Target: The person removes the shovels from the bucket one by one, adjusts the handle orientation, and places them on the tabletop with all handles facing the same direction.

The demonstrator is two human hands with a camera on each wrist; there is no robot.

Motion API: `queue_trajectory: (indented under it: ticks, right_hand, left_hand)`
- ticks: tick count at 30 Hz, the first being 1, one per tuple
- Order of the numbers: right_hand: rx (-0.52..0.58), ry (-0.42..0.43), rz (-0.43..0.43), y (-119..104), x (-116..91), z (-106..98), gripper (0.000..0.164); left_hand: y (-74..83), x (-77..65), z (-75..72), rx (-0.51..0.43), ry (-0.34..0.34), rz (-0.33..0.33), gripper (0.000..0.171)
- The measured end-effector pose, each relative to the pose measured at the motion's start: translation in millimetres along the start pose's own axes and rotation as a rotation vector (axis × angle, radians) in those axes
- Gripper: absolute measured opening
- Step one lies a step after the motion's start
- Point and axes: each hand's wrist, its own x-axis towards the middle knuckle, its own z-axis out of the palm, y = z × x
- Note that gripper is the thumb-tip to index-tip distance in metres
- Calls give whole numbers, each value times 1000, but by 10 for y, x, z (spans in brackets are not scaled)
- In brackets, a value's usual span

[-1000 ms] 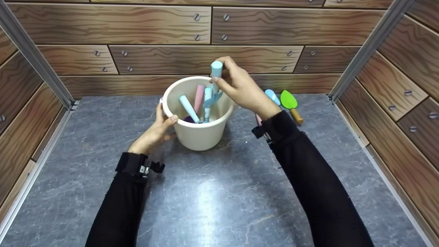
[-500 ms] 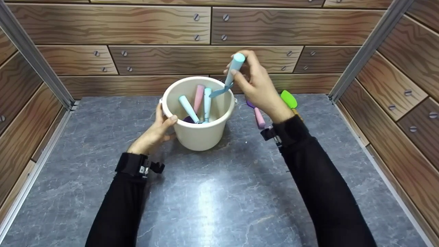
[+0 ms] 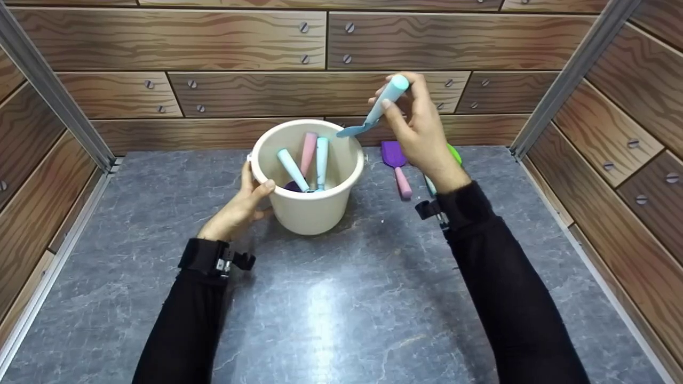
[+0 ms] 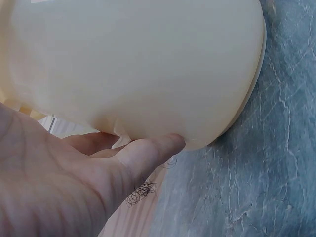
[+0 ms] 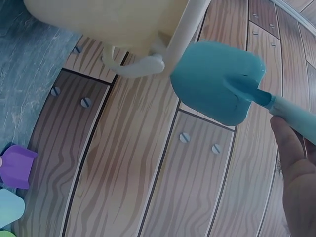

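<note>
My left hand [image 3: 235,208] grips the cream bucket [image 3: 312,213] at its left side, thumb over the rim and fingers against the outer wall. In the left wrist view the fingers [image 4: 153,150] touch that wall. My right hand [image 3: 427,136] holds a light blue toy shovel [image 5: 217,81] by its handle, above and right of the bucket. The blade points left, close to the bucket's right rim. Inside the bucket stand a pink handle [image 3: 308,152] and two light blue handles [image 3: 322,160]; their lower ends are mostly hidden.
Right of the bucket, on the grey marbled surface [image 3: 320,298], lies a purple toy shovel [image 3: 394,153] with a pink handle. Behind my right wrist a green trowel [image 3: 454,153] and a light blue handle [image 3: 430,185] show partly. Wood-patterned panels [image 3: 251,93] enclose the back and sides.
The light blue shovel has come up out of the bucket and moved right in my right hand, tilting over. The purple shovel has come into view. My left hand and the bucket stay put.
</note>
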Motion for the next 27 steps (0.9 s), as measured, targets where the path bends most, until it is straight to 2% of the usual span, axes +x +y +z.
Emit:
queue_trajectory:
  ticks: [3,9,16,27]
  right_hand:
    - [-21,15,-5,21,-19,-53,33]
    - [-65,39,-20,92,-60,-138,34]
    - [-49,94,-2,193,-120,-190,34]
    - [-36,159,39,437,-237,-244,33]
  left_hand:
    - [5,0,3,0,2,-2,140]
    - [1,4,6,-9,5,-6,146]
    - [18,-19,-3,40,11,-19,130]
    - [26,-20,-3,44,17,-21,127]
